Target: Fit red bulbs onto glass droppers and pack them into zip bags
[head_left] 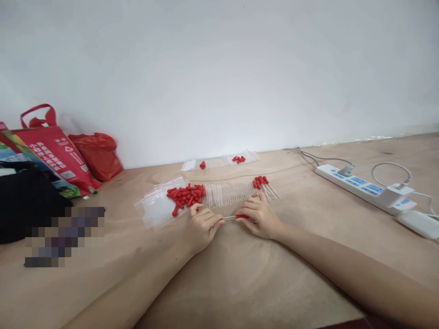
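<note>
My left hand (206, 226) is closed on a thin clear dropper tube (229, 218), held level just above the table. My right hand (259, 215) pinches a red rubber bulb (243, 216) at the tube's right end. Whether the tube sits inside the bulb I cannot tell. Behind my hands lies a row of loose clear tubes (228, 194). Left of the row is a heap of red rubber bulbs (187, 196), partly on clear zip bags (156, 208). To the right lie several droppers with bulbs fitted (265, 185).
Near the wall lie small bags with red bulbs (239, 159) and tubes. A white power strip (360, 185) with plugs and cables runs along the right. On the left stand a red printed bag (58, 153), a red plastic bag (99, 155) and a black cloth item (30, 201). One patch is pixelated.
</note>
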The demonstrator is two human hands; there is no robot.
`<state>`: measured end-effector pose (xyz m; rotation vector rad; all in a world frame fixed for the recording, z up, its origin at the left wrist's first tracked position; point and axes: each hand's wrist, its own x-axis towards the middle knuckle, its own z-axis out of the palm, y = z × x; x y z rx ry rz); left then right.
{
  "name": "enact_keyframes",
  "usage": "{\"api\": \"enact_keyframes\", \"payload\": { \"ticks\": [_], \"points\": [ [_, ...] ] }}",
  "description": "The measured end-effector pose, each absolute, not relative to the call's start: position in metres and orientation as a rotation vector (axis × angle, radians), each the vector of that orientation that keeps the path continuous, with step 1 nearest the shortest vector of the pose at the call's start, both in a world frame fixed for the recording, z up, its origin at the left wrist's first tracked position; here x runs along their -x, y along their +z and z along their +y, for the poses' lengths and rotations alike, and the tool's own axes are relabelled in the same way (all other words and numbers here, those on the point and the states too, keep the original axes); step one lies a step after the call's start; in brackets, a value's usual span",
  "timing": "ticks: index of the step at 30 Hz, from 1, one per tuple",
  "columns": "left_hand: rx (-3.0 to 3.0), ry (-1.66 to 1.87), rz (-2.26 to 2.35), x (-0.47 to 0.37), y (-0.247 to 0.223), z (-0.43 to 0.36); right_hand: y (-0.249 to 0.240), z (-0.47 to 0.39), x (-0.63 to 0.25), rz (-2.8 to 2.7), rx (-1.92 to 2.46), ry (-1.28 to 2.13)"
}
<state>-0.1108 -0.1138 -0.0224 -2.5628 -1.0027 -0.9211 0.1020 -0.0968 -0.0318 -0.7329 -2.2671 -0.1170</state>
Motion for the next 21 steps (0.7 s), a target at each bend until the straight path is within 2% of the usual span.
{"api": "enact_keyframes", "payload": {
  "ticks": [16,18,21],
  "points": [
    [2.609,-0.931,-1.014,0.1094,-0.0226,-0.1167,-0.0324,-0.0983,-0.0965,-2.323,0.697,-0.036],
    [2.591,-0.950,-1.040,0.1081,-0.0226,-0.1154,-0.0328,-0.0954,-0.0963,-2.269,0.719,0.099],
    [2.563,-1.015,-1.073,0.1049,-0.0221,-0.1136,-0.0358,-0.0929,-0.0932,-2.039,0.736,0.508]
  ]
}}
